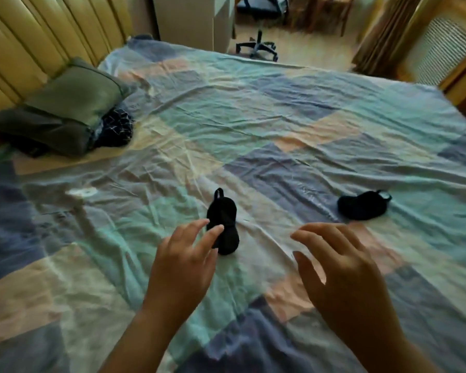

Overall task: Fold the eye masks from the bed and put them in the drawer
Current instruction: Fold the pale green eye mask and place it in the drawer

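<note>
1. Two black eye masks lie on the bed [253,109], which is covered by a wrinkled patchwork sheet of blue, teal and peach squares.
2. The nearer eye mask [223,222] lies lengthwise away from the camera, its strap loop at the far end; its near left edge is hidden behind the fingertips of the left hand [183,262].
3. The farther eye mask [362,205] lies to the right, well apart from the first, bunched up so its shape is hard to make out (a paler bit shows at its right end, too blurred to name).
4. The left hand has its fingers spread apart and holds nothing; whether the fingertips touch the nearer mask or only overlap it in view cannot be told.
5. The right hand [336,273] is also spread and empty, over bare sheet between the two masks.
6. Both forearms are cut off by the lower edge of the picture.
7. At the upper left, a stack of grey-green pillows [65,109] rests against the padded headboard [38,30], with a dark patterned cloth [116,127] half tucked under them.
8. A small white patch [81,191] on the sheet at left is too blurred to identify.
9. The sheet around both masks is open and free; beyond the far bed edge stands an office chair [258,28] on the floor.
</note>
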